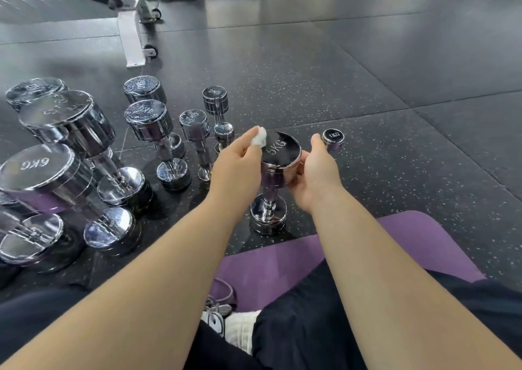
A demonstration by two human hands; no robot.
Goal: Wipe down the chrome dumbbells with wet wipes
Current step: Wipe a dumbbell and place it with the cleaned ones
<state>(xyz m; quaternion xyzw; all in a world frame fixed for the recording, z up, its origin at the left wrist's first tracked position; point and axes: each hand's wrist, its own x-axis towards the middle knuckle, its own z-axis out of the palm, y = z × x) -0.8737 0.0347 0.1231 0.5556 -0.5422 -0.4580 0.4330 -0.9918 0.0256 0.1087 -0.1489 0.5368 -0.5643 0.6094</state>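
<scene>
**Left grip** [236, 169]: clenched on a wadded white wet wipe [260, 137], which is pinched at the fingertips and held at the left rim of the upper head of the 5KG dumbbell [279, 149].

**Right grip** [319, 172]: curled round the side of that same upper head, by which the piece is steadied.

**Location:** the 5KG dumbbell is stood on end on the speckled rubber floor [367, 87], just ahead of a purple mat [282, 262].

**Handling (judged):**
- The dumbbell is heavy, rigid, polished and probably slick once wetted.
- On end it may be tipped easily.
- It is best steadied at the head and lifted by the narrow handle between the heads.
- The wipe is soft and light.

**Adjacent:** a 1KG dumbbell [332, 136] is seen just beyond the right grip. To the left, a 2KG dumbbell [193, 121], a 4KG dumbbell [147, 115] and a 6KG dumbbell [36, 166] are ranked upright among others.
</scene>
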